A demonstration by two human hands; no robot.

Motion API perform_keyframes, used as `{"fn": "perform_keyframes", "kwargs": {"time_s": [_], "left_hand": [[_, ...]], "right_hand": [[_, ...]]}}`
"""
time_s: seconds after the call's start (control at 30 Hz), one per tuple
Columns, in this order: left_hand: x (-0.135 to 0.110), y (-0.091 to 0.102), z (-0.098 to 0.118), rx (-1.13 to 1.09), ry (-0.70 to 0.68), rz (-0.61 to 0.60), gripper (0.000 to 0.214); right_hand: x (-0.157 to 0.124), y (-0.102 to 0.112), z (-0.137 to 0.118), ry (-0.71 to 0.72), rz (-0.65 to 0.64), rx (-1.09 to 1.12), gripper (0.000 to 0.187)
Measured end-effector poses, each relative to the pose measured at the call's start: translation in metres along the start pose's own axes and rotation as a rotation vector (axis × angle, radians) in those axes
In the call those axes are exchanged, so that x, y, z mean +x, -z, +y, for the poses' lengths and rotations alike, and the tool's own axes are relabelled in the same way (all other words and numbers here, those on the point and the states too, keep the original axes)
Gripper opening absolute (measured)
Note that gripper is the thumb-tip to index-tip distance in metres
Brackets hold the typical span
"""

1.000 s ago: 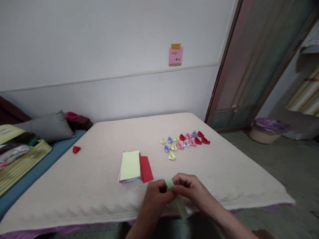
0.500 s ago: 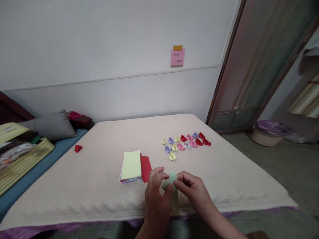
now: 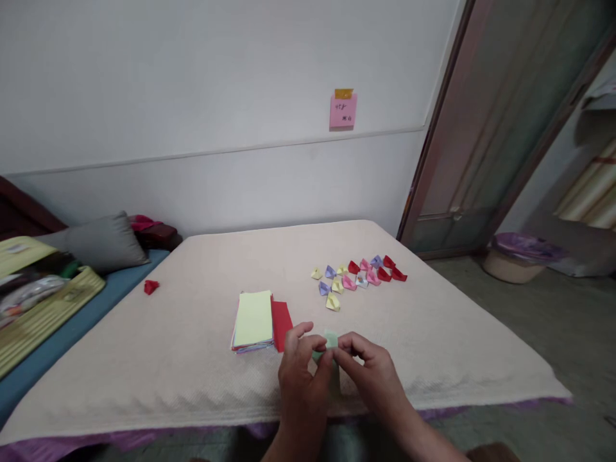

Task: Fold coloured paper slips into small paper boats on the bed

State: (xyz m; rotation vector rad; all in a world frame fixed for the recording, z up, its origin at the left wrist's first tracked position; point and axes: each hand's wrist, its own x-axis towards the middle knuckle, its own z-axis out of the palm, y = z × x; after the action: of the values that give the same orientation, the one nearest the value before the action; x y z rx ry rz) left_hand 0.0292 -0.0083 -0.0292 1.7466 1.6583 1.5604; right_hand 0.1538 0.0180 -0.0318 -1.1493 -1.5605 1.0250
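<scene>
Both of my hands pinch a pale green paper strip (image 3: 330, 341) just above the near edge of the cream-covered table (image 3: 192, 333). My left hand (image 3: 302, 375) grips it from the left, thumb against the paper, and my right hand (image 3: 369, 375) grips it from the right with bent fingers. Most of the strip is hidden between the hands. Just beyond my left hand lies a stack of coloured paper (image 3: 253, 319) with a yellow-green sheet on top, and a red sheet (image 3: 282, 325) beside it.
Several small folded paper pieces (image 3: 359, 277) in red, pink, purple and yellow lie grouped at the table's right. One red folded piece (image 3: 151, 287) sits alone at the left edge. A grey pillow (image 3: 103, 243), a yellow box (image 3: 43, 308), a door (image 3: 495, 128) and a basin (image 3: 517, 256) surround the table.
The green strip hung down long from my hands a second ago; now it is folded short between my fingertips. Both hands have moved slightly forward over the table.
</scene>
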Motion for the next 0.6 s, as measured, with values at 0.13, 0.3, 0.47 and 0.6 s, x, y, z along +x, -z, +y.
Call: {"fn": "perform_keyframes", "kwargs": {"time_s": [0.13,0.3,0.47,0.6], "left_hand": [[0.0007,-0.0007,0.0004,-0.058,0.053,0.002,0.01],[0.0031,0.0022,0.001,-0.12,0.115,0.002,0.01],[0.0026,0.0039,0.0018,-0.117,0.115,-0.004,0.013],[0.0032,0.0036,0.0046,-0.128,0.107,-0.021,0.013]], "right_hand": [[-0.0009,-0.0007,0.0001,0.07,0.007,-0.068,0.018],[-0.0016,-0.0004,-0.0002,0.114,0.002,-0.113,0.017],[-0.0009,0.0013,-0.0003,0.071,-0.015,-0.073,0.016],[-0.0004,0.0009,-0.0004,0.063,-0.028,-0.056,0.015]]}}
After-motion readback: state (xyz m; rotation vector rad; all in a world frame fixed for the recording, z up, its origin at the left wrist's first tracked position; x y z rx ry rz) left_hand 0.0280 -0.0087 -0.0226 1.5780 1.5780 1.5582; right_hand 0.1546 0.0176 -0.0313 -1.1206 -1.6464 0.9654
